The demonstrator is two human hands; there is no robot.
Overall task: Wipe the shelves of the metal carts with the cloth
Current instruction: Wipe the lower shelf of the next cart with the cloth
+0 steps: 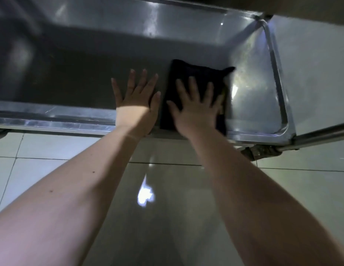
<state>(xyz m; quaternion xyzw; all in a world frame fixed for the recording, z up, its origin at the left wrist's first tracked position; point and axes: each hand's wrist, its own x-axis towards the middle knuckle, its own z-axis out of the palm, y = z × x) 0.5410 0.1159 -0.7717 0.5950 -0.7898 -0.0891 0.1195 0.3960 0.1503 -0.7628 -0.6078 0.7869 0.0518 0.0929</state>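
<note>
The dark cloth (186, 77), a folded, soft-looking rectangle that is nearly black, lies flat on the metal shelf (71, 79) of a cart, its near edge reaching the shelf's front rim (52, 120). The right hand (196, 112) presses on the cloth's near half, its fingers (193, 87) straight and spread, grasping nothing. A sliver of yellow shows at the cloth's right edge beside that hand. Just left of the cloth, the left hand (136, 104) lies palm-down on bare metal. Its fingers (131, 81) are likewise released and fanned, the thumb close to the cloth's left edge. Left of the cloth the shelf runs on as a long, open stretch of dull grey steel in shadow. Right of it a shorter, brighter patch of scuffed, streaky metal ends at a raised side rim (276, 73) with a rounded corner. Beyond the cloth the metal comes out of shadow into a lighter, glossy band streaked with glare. The front rim is a flat, scratched strip of bright steel. Below and right of the cloth, a grimy caster (261, 151) sits under the shelf's corner, next to a round steel tube (321, 134) that runs off to the right. Nearer than the cloth, both bare forearms cross a floor (282, 189) of large, glossy pale tiles with thin dark grout lines, where a white glare spot (145, 196) shines.
</note>
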